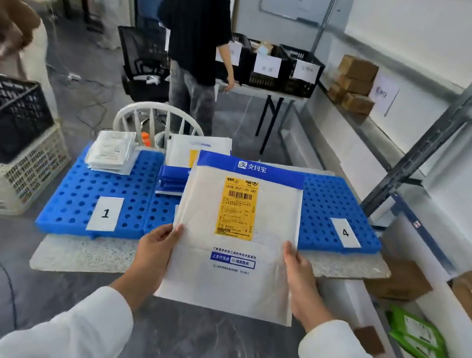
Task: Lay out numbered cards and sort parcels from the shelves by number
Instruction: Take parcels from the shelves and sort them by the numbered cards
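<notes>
I hold the white padded mailer with a blue top band and yellow label point(230, 285) by its long edges, my left hand point(157, 254) pinching the left edge and my right hand point(302, 279) the right, its long axis running away from me. It hangs above the near middle of the blue perforated plastic mat point(79, 186) on the speckled counter point(77, 251). The white paper card marked 1 point(105, 213) lies to my left hand's side and the white card marked 4 point(345, 232) to my right's, so I judge the number decides which way it goes.
</notes>
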A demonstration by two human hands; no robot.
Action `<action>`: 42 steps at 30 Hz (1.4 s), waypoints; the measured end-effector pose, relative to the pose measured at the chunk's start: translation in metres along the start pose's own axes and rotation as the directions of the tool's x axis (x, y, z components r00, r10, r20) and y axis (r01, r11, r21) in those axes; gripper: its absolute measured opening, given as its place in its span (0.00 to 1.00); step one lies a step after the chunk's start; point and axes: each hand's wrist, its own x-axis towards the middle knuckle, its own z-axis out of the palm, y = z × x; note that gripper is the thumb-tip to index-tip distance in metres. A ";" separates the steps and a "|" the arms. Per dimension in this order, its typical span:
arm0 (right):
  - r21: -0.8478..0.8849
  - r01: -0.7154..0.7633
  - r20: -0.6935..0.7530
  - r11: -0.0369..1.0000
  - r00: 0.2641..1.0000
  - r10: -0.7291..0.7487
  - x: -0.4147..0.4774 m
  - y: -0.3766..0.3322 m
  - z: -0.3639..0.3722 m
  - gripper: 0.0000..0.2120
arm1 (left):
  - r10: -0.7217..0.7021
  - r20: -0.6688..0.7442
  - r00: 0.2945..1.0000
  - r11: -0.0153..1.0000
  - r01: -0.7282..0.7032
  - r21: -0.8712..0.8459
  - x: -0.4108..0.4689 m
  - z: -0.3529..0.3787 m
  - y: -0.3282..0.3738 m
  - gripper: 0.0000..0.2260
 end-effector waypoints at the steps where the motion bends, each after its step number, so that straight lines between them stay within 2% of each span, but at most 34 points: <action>1: -0.026 -0.001 -0.004 1.000 1.000 0.001 0.007 -0.003 0.013 0.25 | 0.011 -0.018 1.000 1.000 -0.011 0.024 0.008 -0.007 0.004 0.10; 5: -0.080 0.032 0.061 0.996 0.998 -0.027 0.033 -0.011 0.048 0.23 | 0.057 -0.063 0.996 0.990 -0.048 0.130 0.037 -0.028 0.016 0.13; 15: -0.204 0.132 0.196 0.970 0.976 -0.092 0.156 -0.054 0.075 0.23 | 0.097 -0.139 0.986 0.967 -0.060 0.249 0.123 -0.006 0.054 0.06; 20: -0.176 0.177 0.313 0.968 0.943 -0.116 0.215 -0.096 0.098 0.15 | 0.123 -0.265 0.956 0.968 -0.056 0.246 0.162 0.014 0.074 0.06; 23: -0.168 0.192 0.360 0.967 0.925 -0.121 0.242 -0.118 0.113 0.15 | 0.151 -0.313 0.938 0.965 -0.072 0.252 0.187 0.017 0.084 0.05; 30: -0.196 0.154 0.349 0.968 0.934 -0.079 0.285 -0.135 0.147 0.15 | 0.122 -0.297 0.947 0.972 -0.053 0.231 0.250 0.012 0.099 0.06; 34: -0.221 0.133 0.305 0.966 0.950 -0.061 0.309 -0.137 0.172 0.17 | 0.103 -0.221 0.970 0.930 -0.015 0.367 0.295 0.003 0.102 0.13; 38: -0.245 0.070 0.248 0.967 0.969 -0.007 0.324 -0.137 0.198 0.19 | 0.083 -0.162 0.983 0.892 -0.001 0.452 0.338 -0.004 0.103 0.13; 42: -0.317 0.027 0.184 0.948 0.982 0.034 0.346 -0.142 0.224 0.20 | 0.033 -0.117 0.993 0.891 0.023 0.453 0.380 -0.015 0.104 0.16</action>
